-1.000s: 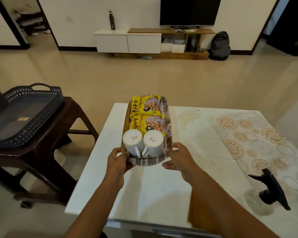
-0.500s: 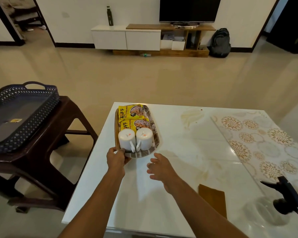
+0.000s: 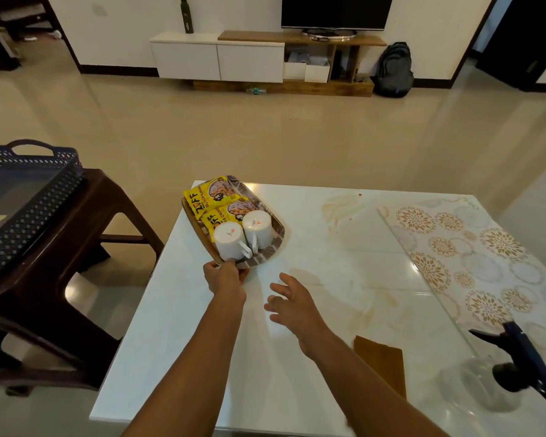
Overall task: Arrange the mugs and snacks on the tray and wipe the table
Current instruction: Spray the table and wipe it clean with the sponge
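Spray bottle (image 3: 514,373) at the near right is cut by the frame edge; its clear body is blurred, only the dark trigger head reads. Brown cloth (image 3: 380,361) is partly covered by the right forearm. Tray (image 3: 273,244) rim is mostly hidden under its load; near end is covered by the left hand (image 3: 226,277). Print on the snack packets (image 3: 212,197) is only partly legible, and the nearer packet is half hidden behind the mugs. Dark basket (image 3: 29,197) on the brown stool (image 3: 76,247) is cut off at left.

Tray sits on the far left part of the white table (image 3: 297,342), angled, far end over the table's corner. Two white mugs (image 3: 243,234) stand upside down side by side on its near end, handles toward the person, two yellow packets behind them.

Left hand grips the tray's near rim, fingers curled round it. Right hand (image 3: 292,302) hangs above the table, fingers spread and relaxed, holding nothing.

Versus half a second ago: tray is turned more, far end swung left; right hand still off the tray, slightly farther right. A second ago both hands held it.
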